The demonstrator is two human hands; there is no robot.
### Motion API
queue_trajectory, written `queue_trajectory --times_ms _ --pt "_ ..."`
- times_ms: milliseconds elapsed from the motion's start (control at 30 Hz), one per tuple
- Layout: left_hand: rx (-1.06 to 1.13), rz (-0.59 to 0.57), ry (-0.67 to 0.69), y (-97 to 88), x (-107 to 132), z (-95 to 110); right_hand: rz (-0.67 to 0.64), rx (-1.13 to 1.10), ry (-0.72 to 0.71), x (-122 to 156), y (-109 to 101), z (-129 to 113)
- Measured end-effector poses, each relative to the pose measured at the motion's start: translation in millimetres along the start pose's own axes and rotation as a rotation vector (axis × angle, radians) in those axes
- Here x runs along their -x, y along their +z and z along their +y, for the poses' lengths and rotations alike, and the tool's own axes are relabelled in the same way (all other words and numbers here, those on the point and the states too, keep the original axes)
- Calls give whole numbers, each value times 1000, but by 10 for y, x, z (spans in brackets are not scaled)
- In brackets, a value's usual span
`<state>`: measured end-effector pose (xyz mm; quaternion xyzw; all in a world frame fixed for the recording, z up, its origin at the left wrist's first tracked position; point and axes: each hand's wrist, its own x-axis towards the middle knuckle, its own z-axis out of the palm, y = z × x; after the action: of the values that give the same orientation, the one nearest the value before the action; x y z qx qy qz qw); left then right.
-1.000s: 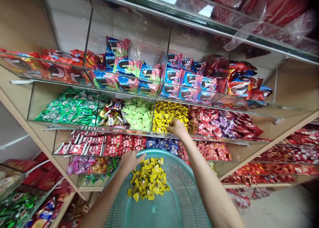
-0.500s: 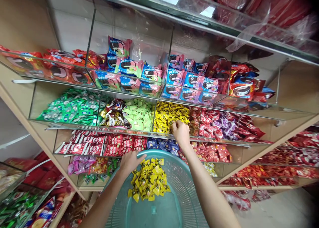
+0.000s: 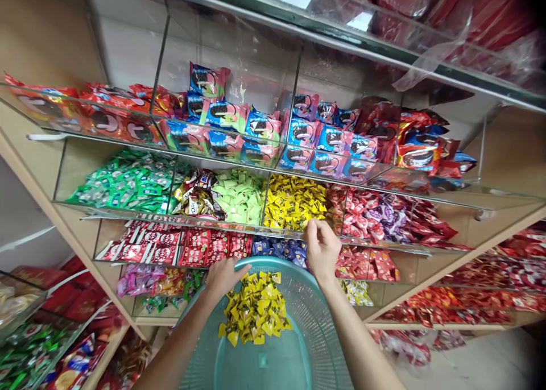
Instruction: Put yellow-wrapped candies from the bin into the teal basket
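Observation:
My left hand (image 3: 223,282) grips the far left rim of a green plastic basket (image 3: 318,310), thumb along the edge. Inside the basket lies a pile of yellow wrapped candies (image 3: 256,309). My right hand (image 3: 323,248) is closed, its fingers curled, just in front of the shelf lip and above the basket's far right side. Whatever it may hold is hidden in the fist. Right behind it, a clear compartment is filled with more yellow candies (image 3: 294,201).
Light green candies (image 3: 239,195) and green-wrapped ones (image 3: 125,182) fill compartments to the left. Red and purple packets (image 3: 375,212) lie to the right. Blue-pink cookie packs (image 3: 330,137) stand above, behind a clear panel. Below are dark blue packets (image 3: 277,248).
My right hand has drawn back from the yellow candies in the compartment, down and to the right, toward the basket. My left hand keeps its place on the rim.

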<state>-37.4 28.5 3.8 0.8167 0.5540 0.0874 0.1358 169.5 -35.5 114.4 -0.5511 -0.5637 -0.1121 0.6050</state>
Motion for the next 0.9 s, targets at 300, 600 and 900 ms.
queue_trajectory --times_ms 300,600,900 --pt "-25 48 9 38 -3 -12 -741 96 124 591 242 189" --pt "-72 58 23 47 -9 -24 -960 297 260 1008 436 421" --pt "-44 36 16 27 -1 -13 -891 510 339 1058 442 407"
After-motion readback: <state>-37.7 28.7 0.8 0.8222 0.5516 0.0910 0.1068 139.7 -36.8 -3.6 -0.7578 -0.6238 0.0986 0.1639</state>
